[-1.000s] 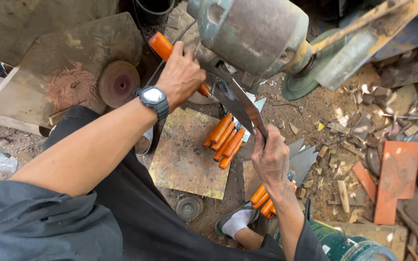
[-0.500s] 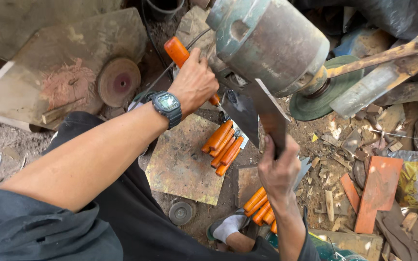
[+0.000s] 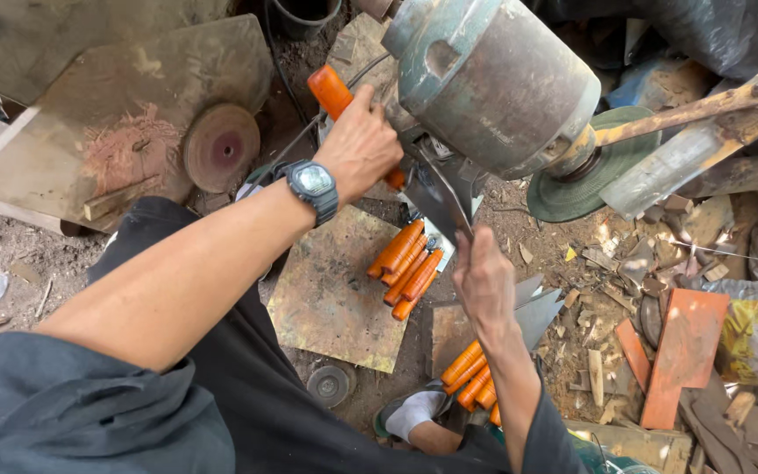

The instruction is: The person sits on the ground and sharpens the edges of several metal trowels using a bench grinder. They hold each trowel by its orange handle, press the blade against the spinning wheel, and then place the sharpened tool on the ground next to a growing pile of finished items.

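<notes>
1. Dirt floor (image 3: pixel 10 254) littered with scrap, left of my grinder motor (image 3: pixel 497 83).
2. My left hand (image 3: pixel 361 145) wraps its fingers tight around the knife (image 3: pixel 436 197) by its orange handle, just below the motor.
3. My right hand (image 3: pixel 484 281) presses closed fingertips on the blade tip, under the motor.
4. Green grinding wheel (image 3: pixel 572 193) sits right of the motor.

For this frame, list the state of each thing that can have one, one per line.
left hand: closed around the knife's orange handle
right hand: fingers pressed on the knife blade
knife: held in both hands under the grinder motor
green grinding disc: mounted on the shaft; spinning or not, cannot tell
orange-handled knives: lying piled on the metal plate
wristwatch: worn on the left wrist
</notes>
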